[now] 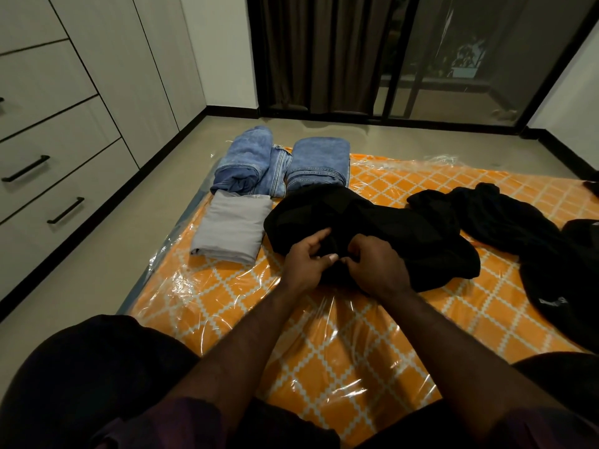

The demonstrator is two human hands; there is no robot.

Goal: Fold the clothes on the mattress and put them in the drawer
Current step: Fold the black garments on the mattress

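A crumpled black garment (pixel 382 222) lies in the middle of the orange patterned mattress (pixel 356 345), which is wrapped in clear plastic. My left hand (pixel 306 262) and my right hand (pixel 377 265) sit side by side at its near edge, both pinching the black cloth with curled fingers. Folded clothes lie at the mattress's far left: a grey piece (pixel 231 226) and behind it two blue jeans bundles (pixel 243 160) (pixel 319 163). More black clothes (pixel 505 215) lie unfolded to the right.
A white cabinet with drawers and black bar handles (pixel 64 210) stands along the left wall; its drawers look closed. Grey floor runs between it and the mattress. Dark curtains and a glass sliding door (pixel 453 59) fill the far wall. My knees are at the bottom corners.
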